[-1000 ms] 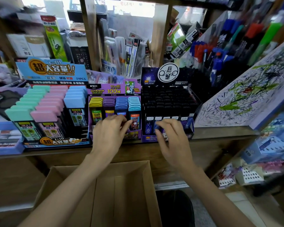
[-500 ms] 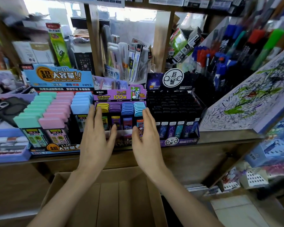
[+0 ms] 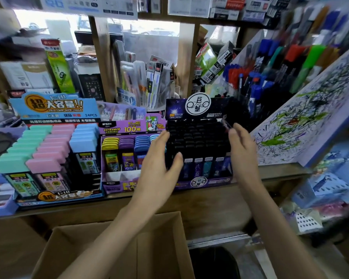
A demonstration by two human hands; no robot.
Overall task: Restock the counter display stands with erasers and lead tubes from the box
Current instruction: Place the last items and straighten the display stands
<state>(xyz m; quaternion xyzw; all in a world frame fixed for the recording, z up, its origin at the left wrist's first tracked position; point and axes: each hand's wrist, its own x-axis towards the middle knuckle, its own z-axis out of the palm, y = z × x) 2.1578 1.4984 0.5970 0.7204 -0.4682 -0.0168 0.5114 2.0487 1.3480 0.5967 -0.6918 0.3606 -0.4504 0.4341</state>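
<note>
On the table [image 3: 210, 200], a black display stand [image 3: 197, 137] full of black-capped lead tubes [image 3: 208, 166] sits between the person's two hands. The left hand [image 3: 159, 164] lies against the stand's left side, its fingers [image 3: 163, 137] straight and loosely spread and the thumb standing apart across the front rows of tubes. The right hand [image 3: 244, 150] is at the stand's right side, near its upper corner, with the fingers [image 3: 235, 130] straight and close together. Neither hand plainly holds anything, and how firmly they press the stand cannot be told. Just left of the black stand, touching it, is a purple display stand [image 3: 129, 127] with yellow, purple and blue capped tubes. Further left is a blue display stand [image 3: 52, 107] with stepped rows of green, pink and blue capped packs. Right of the black stand leans a scribbled test sheet [image 3: 310, 117], with racks of pens [image 3: 260, 77] behind it. Below the black stand, in front of the table, an open cardboard box [image 3: 113, 248] sits under the forearms.
</note>
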